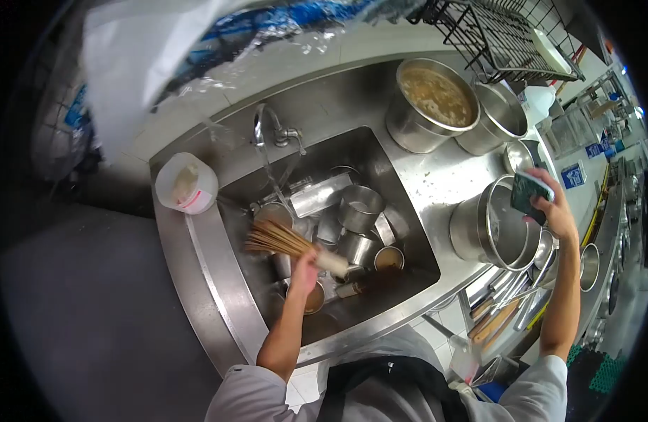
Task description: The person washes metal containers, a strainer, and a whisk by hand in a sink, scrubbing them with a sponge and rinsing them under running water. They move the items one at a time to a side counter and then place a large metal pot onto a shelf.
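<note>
My left hand (306,273) is closed round a bamboo brush (278,238) above the sink (422,243); its bristles fan out to the left. Below it in the sink lie several metal containers (359,209) and a small round cup of brownish liquid (389,259). Water runs from the faucet (259,125) past the brush. My right hand (560,214) grips a dark green scouring sponge (528,194) over the rim of a tall steel pot (472,228) on the right counter. The pot looks tilted, and its inside is partly hidden by the hand.
A stockpot of cloudy brown liquid (436,95) stands at the back right beside another steel pot (503,112). On the left ledge sits a white plastic jug (187,184). A black wire rack (493,42) hangs above. Long-handled utensils (503,309) lie at lower right.
</note>
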A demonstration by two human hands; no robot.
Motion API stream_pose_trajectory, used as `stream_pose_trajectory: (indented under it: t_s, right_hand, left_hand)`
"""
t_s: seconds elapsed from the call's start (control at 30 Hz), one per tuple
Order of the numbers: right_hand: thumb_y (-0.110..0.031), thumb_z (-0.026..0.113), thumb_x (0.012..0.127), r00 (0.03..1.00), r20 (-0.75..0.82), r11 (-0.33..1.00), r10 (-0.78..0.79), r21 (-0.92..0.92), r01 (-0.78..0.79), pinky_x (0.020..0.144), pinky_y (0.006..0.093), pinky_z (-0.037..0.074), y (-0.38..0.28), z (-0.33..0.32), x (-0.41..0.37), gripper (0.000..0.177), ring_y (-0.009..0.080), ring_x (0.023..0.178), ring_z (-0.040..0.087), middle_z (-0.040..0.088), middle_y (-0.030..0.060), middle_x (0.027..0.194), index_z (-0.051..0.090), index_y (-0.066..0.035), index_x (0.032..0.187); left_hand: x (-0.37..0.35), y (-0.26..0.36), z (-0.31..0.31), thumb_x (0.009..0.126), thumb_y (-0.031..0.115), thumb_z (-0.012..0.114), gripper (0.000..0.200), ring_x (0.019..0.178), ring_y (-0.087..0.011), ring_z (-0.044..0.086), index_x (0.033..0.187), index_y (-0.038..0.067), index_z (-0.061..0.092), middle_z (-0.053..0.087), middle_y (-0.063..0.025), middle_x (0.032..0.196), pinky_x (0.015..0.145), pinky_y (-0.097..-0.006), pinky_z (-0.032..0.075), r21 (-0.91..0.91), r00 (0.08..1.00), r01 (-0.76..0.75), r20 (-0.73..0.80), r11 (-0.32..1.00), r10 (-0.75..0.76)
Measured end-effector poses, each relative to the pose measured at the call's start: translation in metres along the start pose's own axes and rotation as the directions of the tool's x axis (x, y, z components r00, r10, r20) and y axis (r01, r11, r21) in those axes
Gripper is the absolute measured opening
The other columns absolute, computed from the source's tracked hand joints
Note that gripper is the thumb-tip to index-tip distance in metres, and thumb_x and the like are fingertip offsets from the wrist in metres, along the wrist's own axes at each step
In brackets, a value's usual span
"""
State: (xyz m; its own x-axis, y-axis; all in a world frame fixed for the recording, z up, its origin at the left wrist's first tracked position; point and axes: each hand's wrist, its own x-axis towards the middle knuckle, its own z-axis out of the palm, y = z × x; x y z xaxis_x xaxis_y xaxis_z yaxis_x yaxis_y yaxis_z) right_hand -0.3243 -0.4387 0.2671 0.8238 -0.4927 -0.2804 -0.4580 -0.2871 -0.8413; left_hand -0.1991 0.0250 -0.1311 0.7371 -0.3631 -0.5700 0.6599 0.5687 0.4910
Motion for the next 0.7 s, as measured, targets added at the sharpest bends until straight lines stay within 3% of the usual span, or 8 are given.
stream_pose_trajectory:
  t_s: [0.07, 0.17, 0.23, 0.27, 0.37, 0.4, 0.57, 0.7]
  right_hand:
    - [0.004, 0.053, 0.07, 0.996, -0.046, 0.994, -0.073, 0.082, 0.077, 0.069, 0.0303, 0.058, -0.036, 0.028, -0.005, 0.061, 0.019, 0.1, 0.063, 0.063, 0.0075, 0.111, 0.055, -0.009, 0.129]
    - [0.015, 0.052, 0.067, 0.934, 0.062, 0.933, -0.351, -0.057, 0.355, 0.084, 0.0318, 0.056, -0.052, 0.092, 0.01, 0.069, 0.022, 0.112, 0.06, 0.061, 0.006, 0.121, 0.055, -0.009, 0.132]
    - [0.017, 0.059, 0.057, 0.696, 0.116, 0.685, -0.709, -0.121, 0.718, 0.105, 0.0397, 0.042, -0.037, 0.169, 0.041, 0.077, 0.0296, 0.118, 0.057, 0.061, 0.0114, 0.125, 0.058, -0.009, 0.129]
    - [0.013, 0.063, 0.057, 0.538, 0.156, 0.521, -0.828, -0.14, 0.842, 0.105, 0.0421, 0.042, -0.02, 0.209, 0.066, 0.075, 0.0325, 0.121, 0.053, 0.061, 0.012, 0.124, 0.059, -0.009, 0.128]
    - [-0.021, 0.071, 0.076, 0.512, 0.301, 0.364, -0.805, -0.431, 0.826, 0.102, 0.0498, 0.043, -0.026, 0.332, 0.087, 0.064, 0.0407, 0.13, 0.042, 0.047, 0.0185, 0.139, 0.051, -0.016, 0.136]
    - [-0.035, 0.068, 0.083, 0.416, 0.326, 0.261, -0.849, -0.425, 0.867, 0.101, 0.0511, 0.044, -0.012, 0.368, 0.107, 0.061, 0.0419, 0.131, 0.041, 0.044, 0.0197, 0.141, 0.049, -0.018, 0.138]
    - [-0.047, 0.059, 0.089, 0.815, 0.416, 0.708, -0.402, -0.423, 0.565, 0.095, 0.0493, 0.047, 0.059, 0.475, 0.18, 0.052, 0.045, 0.114, 0.056, 0.057, 0.0241, 0.127, 0.057, -0.009, 0.124]
    - [-0.05, 0.062, 0.087, 0.971, 0.203, 0.905, -0.124, -0.379, 0.195, 0.084, 0.0502, 0.052, 0.036, 0.468, 0.154, 0.056, 0.0453, 0.098, 0.064, 0.065, 0.0268, 0.109, 0.059, -0.005, 0.12]
  left_hand:
    - [0.036, 0.039, 0.027, 0.085, 0.01, 0.06, 0.021, 0.105, -0.0261, 0.061, 0.105, 0.004, 0.057, 0.063, -0.0092, 0.106, 0.101, -0.0494, 0.047, -0.389, 0.991, -0.1, 0.043, 0.916, 0.126]
    - [0.08, 0.077, 0.087, 0.083, 0.015, 0.061, 0.019, 0.096, -0.0278, 0.061, 0.098, 0.004, 0.056, 0.061, -0.0086, 0.096, 0.095, -0.0527, 0.048, -0.555, 0.977, -0.184, -0.01, 0.811, 0.215]
    - [0.119, 0.08, 0.108, 0.085, 0.022, 0.064, 0.019, 0.091, -0.0249, 0.06, 0.096, 0.009, 0.055, 0.06, -0.0064, 0.09, 0.088, -0.0482, 0.05, -0.6, 0.961, -0.235, -0.028, 0.764, 0.274]
    - [0.129, 0.084, 0.117, 0.086, 0.025, 0.065, 0.021, 0.09, -0.0244, 0.06, 0.095, 0.01, 0.054, 0.06, -0.006, 0.09, 0.087, -0.0472, 0.05, -0.609, 0.964, -0.255, -0.097, 0.751, 0.248]
    - [0.153, 0.087, 0.128, 0.089, 0.043, 0.066, 0.033, 0.092, -0.0245, 0.061, 0.099, 0.013, 0.054, 0.061, -0.0056, 0.096, 0.084, -0.0428, 0.051, -0.616, 0.973, -0.223, -0.181, 0.756, 0.14]
    - [0.114, 0.092, 0.154, 0.091, 0.048, 0.06, 0.039, 0.1, -0.0273, 0.061, 0.105, 0.012, 0.056, 0.062, -0.0079, 0.103, 0.086, -0.044, 0.051, -0.366, 0.918, -0.394, -0.113, 0.843, 0.38]
    - [0.086, 0.082, 0.114, 0.093, 0.045, 0.055, 0.041, 0.11, -0.0279, 0.06, 0.113, 0.009, 0.059, 0.062, -0.0104, 0.114, 0.096, -0.0439, 0.047, -0.617, 0.967, -0.12, 0.103, 0.778, 0.231]
    - [0.066, 0.062, 0.082, 0.088, 0.024, 0.065, 0.028, 0.096, -0.0232, 0.064, 0.111, 0.011, 0.06, 0.065, -0.007, 0.104, 0.082, -0.0399, 0.052, -0.177, 0.998, -0.041, 0.036, 0.983, 0.048]
